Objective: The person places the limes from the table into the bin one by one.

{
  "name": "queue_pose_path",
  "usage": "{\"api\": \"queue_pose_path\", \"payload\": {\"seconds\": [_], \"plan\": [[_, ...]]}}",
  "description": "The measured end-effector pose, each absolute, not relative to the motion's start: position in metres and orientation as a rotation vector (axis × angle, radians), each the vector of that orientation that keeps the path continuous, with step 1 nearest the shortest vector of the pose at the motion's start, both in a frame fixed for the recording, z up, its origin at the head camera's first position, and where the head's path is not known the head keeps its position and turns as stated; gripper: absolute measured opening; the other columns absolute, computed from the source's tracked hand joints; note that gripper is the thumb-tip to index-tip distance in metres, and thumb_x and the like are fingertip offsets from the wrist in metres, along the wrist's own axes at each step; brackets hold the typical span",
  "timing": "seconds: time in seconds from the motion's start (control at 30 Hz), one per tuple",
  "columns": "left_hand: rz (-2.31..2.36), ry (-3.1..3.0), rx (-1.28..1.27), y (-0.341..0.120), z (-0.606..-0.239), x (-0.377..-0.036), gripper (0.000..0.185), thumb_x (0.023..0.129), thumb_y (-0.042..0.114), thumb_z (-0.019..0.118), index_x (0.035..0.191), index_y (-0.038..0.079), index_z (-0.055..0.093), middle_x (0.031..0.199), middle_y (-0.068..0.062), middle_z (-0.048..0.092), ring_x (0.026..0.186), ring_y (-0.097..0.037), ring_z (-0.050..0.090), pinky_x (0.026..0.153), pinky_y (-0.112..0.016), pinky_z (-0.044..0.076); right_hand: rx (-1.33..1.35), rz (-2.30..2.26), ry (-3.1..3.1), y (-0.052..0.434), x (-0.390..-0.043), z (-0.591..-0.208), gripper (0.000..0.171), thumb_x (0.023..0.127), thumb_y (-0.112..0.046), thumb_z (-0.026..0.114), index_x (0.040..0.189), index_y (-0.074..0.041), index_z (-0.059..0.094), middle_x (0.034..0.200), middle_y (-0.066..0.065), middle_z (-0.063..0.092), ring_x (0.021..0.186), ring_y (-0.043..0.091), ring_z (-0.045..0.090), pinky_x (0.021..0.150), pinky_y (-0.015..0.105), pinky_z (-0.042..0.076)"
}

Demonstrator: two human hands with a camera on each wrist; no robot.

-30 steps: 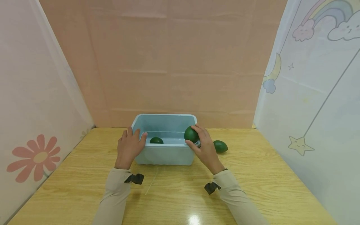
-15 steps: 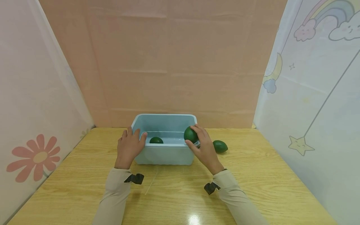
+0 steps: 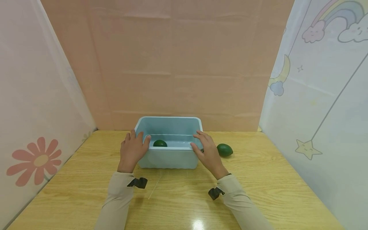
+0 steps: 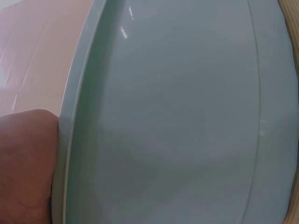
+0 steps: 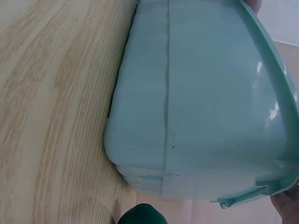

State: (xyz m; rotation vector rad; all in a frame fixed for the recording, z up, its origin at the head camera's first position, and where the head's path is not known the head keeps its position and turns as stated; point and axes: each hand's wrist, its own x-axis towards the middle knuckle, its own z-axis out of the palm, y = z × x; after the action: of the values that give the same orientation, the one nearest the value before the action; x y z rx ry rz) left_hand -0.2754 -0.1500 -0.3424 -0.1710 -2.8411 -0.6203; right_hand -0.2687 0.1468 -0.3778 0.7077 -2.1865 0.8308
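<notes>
A light blue plastic bin [image 3: 168, 158] stands on the table. My left hand [image 3: 133, 153] grips its left front corner, fingers over the rim and thumb inside. Above the right rim my right hand [image 3: 209, 156] is spread, thumb and fingers apart with nothing between them. The top of one dark green avocado [image 3: 160, 143] shows inside the bin, behind the front wall, which hides part of the floor. Another avocado [image 3: 225, 150], with a pointed end, lies on the table just right of my right hand; a dark green avocado [image 5: 142, 215] also shows at the right wrist view's bottom edge.
The wooden table [image 3: 178, 198] has a pale thin streak in front of the bin. A peach-coloured backdrop [image 3: 178, 64] rises close behind the bin. Printed white sheets flank the table, with a flower [image 3: 40, 161] on the left and a star [image 3: 308, 149] on the right.
My right hand has let go of the avocado it held over the bin's right side, and that avocado is now out of sight. The left hand and bin stay put.
</notes>
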Motion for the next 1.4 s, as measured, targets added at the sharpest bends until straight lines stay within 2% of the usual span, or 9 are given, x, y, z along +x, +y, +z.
{"api": "queue_pose_path", "payload": {"seconds": [1.1, 1.4], "plan": [[-0.611, -2.852, -0.157, -0.1503, -0.3428, -0.2754, 0.06, 0.107, 0.04, 0.035, 0.146, -0.005, 0.044, 0.156, -0.037, 0.021, 0.141, -0.054, 0.021, 0.104, -0.071, 0.03, 0.721, 0.841, -2.17, 0.1476, -0.2698, -0.3778, 0.033, 0.097, -0.016, 0.067, 0.126, 0.0, 0.063, 0.139, 0.021, 0.055, 0.13, 0.036, 0.05, 0.101, 0.054, 0.047], [-0.623, -2.839, -0.161, -0.1488, -0.3428, -0.2741, 0.06, 0.107, 0.039, 0.036, 0.146, -0.005, 0.044, 0.156, -0.037, 0.021, 0.141, -0.054, 0.022, 0.104, -0.071, 0.03, 0.71, 0.851, -2.177, 0.1485, -0.2695, -0.378, 0.033, 0.097, -0.016, 0.066, 0.125, 0.003, 0.063, 0.138, 0.021, 0.055, 0.13, 0.037, 0.05, 0.101, 0.054, 0.047]]}}
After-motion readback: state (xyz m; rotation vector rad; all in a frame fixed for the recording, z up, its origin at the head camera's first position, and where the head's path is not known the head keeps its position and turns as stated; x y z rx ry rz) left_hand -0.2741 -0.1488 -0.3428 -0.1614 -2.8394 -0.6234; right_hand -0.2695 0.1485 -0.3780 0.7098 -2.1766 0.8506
